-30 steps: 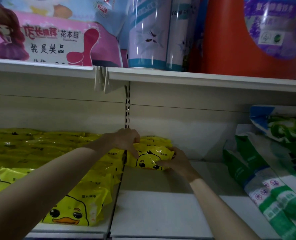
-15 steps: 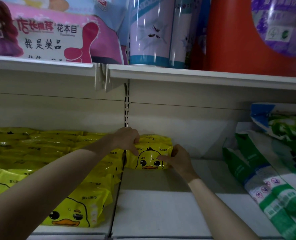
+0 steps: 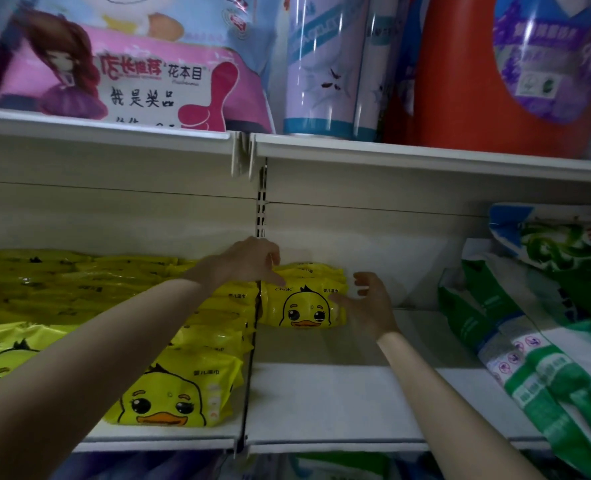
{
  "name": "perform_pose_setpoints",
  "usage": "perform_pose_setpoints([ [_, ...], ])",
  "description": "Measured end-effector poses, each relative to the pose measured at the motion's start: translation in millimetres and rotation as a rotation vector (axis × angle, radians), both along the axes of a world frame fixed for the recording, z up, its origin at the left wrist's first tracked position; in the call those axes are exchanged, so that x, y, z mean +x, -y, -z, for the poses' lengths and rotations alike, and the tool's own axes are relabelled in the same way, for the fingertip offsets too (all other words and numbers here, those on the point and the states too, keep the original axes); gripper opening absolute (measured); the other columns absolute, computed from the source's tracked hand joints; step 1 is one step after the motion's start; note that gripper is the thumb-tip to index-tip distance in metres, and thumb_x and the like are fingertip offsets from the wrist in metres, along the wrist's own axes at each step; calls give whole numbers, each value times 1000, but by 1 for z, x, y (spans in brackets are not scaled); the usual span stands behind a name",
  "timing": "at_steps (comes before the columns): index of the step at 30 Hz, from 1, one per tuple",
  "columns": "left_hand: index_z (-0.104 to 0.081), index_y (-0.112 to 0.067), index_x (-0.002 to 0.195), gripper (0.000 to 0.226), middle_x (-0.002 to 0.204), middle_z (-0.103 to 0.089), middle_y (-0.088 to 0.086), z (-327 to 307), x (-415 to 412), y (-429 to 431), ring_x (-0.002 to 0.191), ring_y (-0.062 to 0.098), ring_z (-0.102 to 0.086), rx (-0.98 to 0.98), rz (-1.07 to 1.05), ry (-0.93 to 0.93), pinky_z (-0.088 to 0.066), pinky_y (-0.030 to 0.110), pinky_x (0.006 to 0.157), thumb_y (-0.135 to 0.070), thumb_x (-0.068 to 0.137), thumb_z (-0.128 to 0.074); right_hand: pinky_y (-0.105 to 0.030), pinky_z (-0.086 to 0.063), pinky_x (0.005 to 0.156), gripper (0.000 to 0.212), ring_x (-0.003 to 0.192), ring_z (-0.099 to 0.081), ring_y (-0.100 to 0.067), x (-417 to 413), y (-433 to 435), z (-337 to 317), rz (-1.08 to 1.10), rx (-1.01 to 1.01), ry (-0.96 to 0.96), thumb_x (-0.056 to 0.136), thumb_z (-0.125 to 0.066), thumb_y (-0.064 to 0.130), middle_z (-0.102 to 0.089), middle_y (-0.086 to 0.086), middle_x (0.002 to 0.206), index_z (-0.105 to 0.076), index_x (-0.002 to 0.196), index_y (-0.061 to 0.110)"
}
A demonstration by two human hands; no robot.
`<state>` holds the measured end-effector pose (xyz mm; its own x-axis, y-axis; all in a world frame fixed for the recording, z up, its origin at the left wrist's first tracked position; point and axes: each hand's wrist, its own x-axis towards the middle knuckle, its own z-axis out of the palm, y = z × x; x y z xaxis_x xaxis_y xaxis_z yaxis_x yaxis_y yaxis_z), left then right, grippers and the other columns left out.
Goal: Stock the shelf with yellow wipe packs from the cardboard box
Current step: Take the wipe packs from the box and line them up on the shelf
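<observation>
Bare shelf [image 3: 339, 403] is lying open from its front edge back, between rows of yellow wipe packs [image 3: 169, 393] on the left and green bags [image 3: 529, 358], cut off at right. At the back wall [image 3: 373, 244], the right hand [image 3: 370, 303] is hovering spread-fingered just beside a stacked duck-faced pack [image 3: 304, 306]; the left hand [image 3: 249, 261] is covering its top left corner, fingertips hidden, grip unclear.

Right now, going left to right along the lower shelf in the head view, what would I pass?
Stacked yellow wipe packs → left hand → single yellow duck pack at the back of the right bay → right hand → green and white bags.
</observation>
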<state>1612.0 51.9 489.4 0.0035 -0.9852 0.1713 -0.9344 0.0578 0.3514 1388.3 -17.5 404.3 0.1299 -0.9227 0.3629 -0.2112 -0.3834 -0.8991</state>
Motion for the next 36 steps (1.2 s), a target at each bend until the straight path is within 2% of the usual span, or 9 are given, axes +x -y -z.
perform_pose_setpoints([
  [3, -61, -11, 112, 50, 103, -62, 5, -7, 4, -20, 95, 20, -59, -38, 18, -146, -49, 32, 85, -35, 72, -79, -22, -38, 75, 60, 98, -48, -17, 4, -15, -14, 1, -42, -12, 70, -81, 11, -50, -3, 113, -52, 122, 4],
  [9, -63, -13, 113, 47, 101, -63, 3, -18, 10, -72, 95, 18, -60, -171, 45, -293, -45, 23, 80, -32, 73, -78, -26, -47, 74, 39, 91, -57, -20, 21, -63, -35, -15, -91, 72, 76, -78, 14, -60, -5, 103, -59, 109, 11],
  [12, -64, -16, 110, 43, 99, -64, 0, -20, 15, -101, 91, 13, -60, -245, 35, -371, -46, 17, 72, -34, 73, -79, -19, -49, 70, 32, 87, -59, -18, 29, -91, -48, -32, -100, 124, 77, -77, 15, -62, -2, 95, -59, 103, 16],
  [15, -64, -17, 112, 44, 100, -66, 1, -21, 20, -135, 87, 10, -61, -302, 26, -441, -47, 13, 70, -33, 74, -78, -16, -47, 72, 33, 87, -60, -13, 36, -123, -58, -46, -146, 68, 80, -74, 20, -64, 1, 94, -60, 109, 13],
  [19, -62, -10, 116, 48, 103, -68, 7, -22, 26, -186, 90, 14, -64, -316, 60, -478, -50, 20, 77, -32, 76, -76, -31, -50, 81, 34, 93, -61, -14, 45, -171, -66, -101, -161, 63, 82, -72, 26, -64, 4, 96, -60, 111, 13],
  [23, -62, -13, 116, 44, 99, -69, 2, -17, 35, -239, 85, 3, -62, -356, 46, -543, -46, 6, 69, -31, 77, -75, -32, -50, 82, 35, 91, -60, -13, 55, -219, -71, -140, -168, 48, 83, -70, 25, -63, 5, 96, -60, 113, 11],
  [27, -62, -12, 118, 45, 100, -69, 5, -2, 40, -300, 86, 8, -63, -374, 16, -626, -47, 7, 68, -27, 78, -75, -34, -50, 80, 30, 94, -62, -16, 66, -270, -65, -182, -133, 48, 82, -71, 29, -66, 3, 99, -59, 108, 20],
  [32, -62, -9, 116, 43, 95, -69, 6, 23, 46, -386, 67, -9, -60, -337, -50, -661, -46, 6, 61, -24, 78, -75, -35, -51, 81, 24, 93, -62, -15, 80, -352, -42, -260, -90, 61, 84, -70, 25, -66, 1, 96, -60, 105, 19],
  [36, -62, -10, 114, 40, 97, -70, 6, 42, 60, -459, 79, 1, -64, -283, -89, -681, -49, 8, 68, -22, 78, -75, -36, -50, 80, 24, 91, -63, -14, 102, -412, -15, -304, -15, 89, 83, -71, 25, -68, -4, 96, -61, 103, 17],
])
